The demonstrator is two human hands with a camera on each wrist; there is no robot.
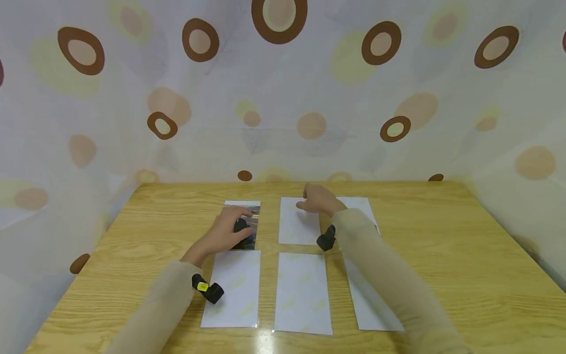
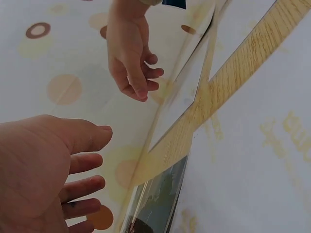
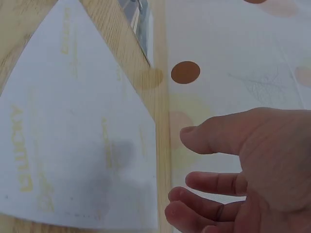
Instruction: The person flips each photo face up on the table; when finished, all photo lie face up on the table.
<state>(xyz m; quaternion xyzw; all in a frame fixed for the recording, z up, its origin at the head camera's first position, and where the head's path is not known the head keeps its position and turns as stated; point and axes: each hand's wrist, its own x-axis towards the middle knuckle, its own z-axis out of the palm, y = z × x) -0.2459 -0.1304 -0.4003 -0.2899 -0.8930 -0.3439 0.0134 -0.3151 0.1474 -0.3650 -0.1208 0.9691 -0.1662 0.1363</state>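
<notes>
My left hand (image 1: pixel 226 232) hovers with spread, bent fingers over a face-up photo print (image 1: pixel 255 223) at the back left, partly covering it. In the left wrist view nothing lies between its thumb and fingers. My right hand (image 1: pixel 319 199) hangs over the far edge of the back middle sheet of photo paper (image 1: pixel 295 227), which lies white side up. In the right wrist view this hand's fingers (image 3: pixel 204 206) curl loosely around nothing. Faint yellow lettering marks the back of the sheet (image 3: pixel 82 126) beside it.
More white-backed sheets lie in rows: front left (image 1: pixel 240 290), front middle (image 1: pixel 302 297), back right (image 1: pixel 360 204) and front right (image 1: pixel 371 307), the last two partly under my right sleeve. Beyond the wooden table's (image 1: pixel 433 236) far edge hangs a patterned curtain (image 1: pixel 283 88).
</notes>
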